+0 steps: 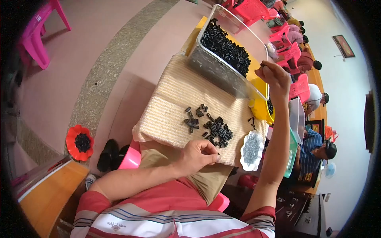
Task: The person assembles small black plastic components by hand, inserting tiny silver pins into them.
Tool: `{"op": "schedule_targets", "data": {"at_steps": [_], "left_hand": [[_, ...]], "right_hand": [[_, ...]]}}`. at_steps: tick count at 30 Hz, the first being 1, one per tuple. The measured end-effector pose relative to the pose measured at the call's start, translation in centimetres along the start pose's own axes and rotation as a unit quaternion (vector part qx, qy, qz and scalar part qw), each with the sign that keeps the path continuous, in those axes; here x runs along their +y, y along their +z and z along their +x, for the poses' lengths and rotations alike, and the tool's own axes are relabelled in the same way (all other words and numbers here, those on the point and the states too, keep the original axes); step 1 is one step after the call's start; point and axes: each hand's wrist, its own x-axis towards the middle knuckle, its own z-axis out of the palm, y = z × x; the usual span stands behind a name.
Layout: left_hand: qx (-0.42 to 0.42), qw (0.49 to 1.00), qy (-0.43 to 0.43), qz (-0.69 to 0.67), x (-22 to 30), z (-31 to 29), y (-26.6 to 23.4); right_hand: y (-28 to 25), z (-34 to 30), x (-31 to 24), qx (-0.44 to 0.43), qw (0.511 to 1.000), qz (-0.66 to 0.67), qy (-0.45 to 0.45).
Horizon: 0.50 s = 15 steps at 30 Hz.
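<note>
My left hand (197, 155) rests at the near edge of a cream woven cloth (174, 107), fingers curled and pinched, right beside a loose pile of small black tube pieces (216, 131); whether it grips one I cannot tell. My right hand (274, 77) is raised above the corner of a clear plastic bin (222, 75), fingertips pinched on a small dark piece. The bin holds a heap of black pieces (226, 47). A white flower-shaped dish of small grey metal parts (251, 150) lies under my right forearm.
A yellow tub (262, 109) sits behind the cloth. A red flower-shaped dish with black pieces (79, 142) lies on the floor at left, near black shoes (109, 155). Pink chairs (37, 33) stand around. Other people sit along a table at right (317, 119).
</note>
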Motion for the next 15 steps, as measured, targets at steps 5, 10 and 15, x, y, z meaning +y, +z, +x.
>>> {"op": "schedule_targets", "data": {"at_steps": [5, 10, 15], "left_hand": [[-0.008, 0.999, 0.007, -0.041, -0.1, -0.3, 0.0], [-0.001, 1.000, -0.006, -0.004, 0.4, 0.0, 0.5], [-0.008, 1.000, 0.015, 0.012, -0.4, -0.1, 0.3]], "right_hand": [[2.9, -7.9, -3.4, 0.028, 0.999, -0.026, 0.020], [5.1, -15.4, -2.9, 0.049, 0.997, -0.003, 0.062], [6.8, -20.3, -1.4, 0.070, 0.995, 0.037, 0.054]]}}
